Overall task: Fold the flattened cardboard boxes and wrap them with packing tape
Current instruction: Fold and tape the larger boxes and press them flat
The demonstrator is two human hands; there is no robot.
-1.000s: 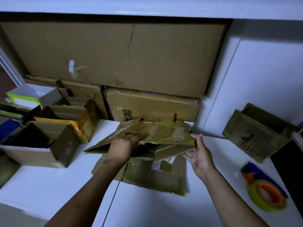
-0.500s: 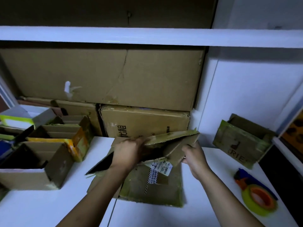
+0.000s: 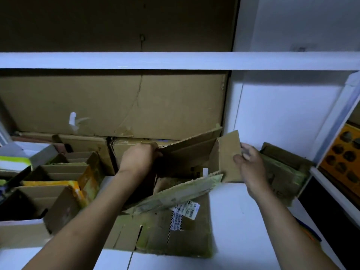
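A brown cardboard box (image 3: 187, 154) is lifted above the white table (image 3: 229, 211) and spread partly open. My left hand (image 3: 139, 158) grips its upper left edge. My right hand (image 3: 247, 162) pinches the box's right end flap (image 3: 228, 152) between thumb and fingers. A worn front flap (image 3: 175, 193) hangs toward me. Under it another flattened box (image 3: 165, 234) with a printed label lies on the table. The tape roll is out of view; only a blue and orange bit (image 3: 307, 230) shows beside my right forearm.
Several open folded boxes (image 3: 58, 184) stand at the left. Large cardboard sheets (image 3: 109, 106) lean on the back wall under a white shelf (image 3: 175, 60). A taped closed box (image 3: 282, 168) sits at the right, beside a dark gap and an orange panel (image 3: 348, 156).
The box has been raised and spread from nearly flat into an open shape. My right hand shifted right onto the end flap. The view tilted upward, so the tape roll left the frame.
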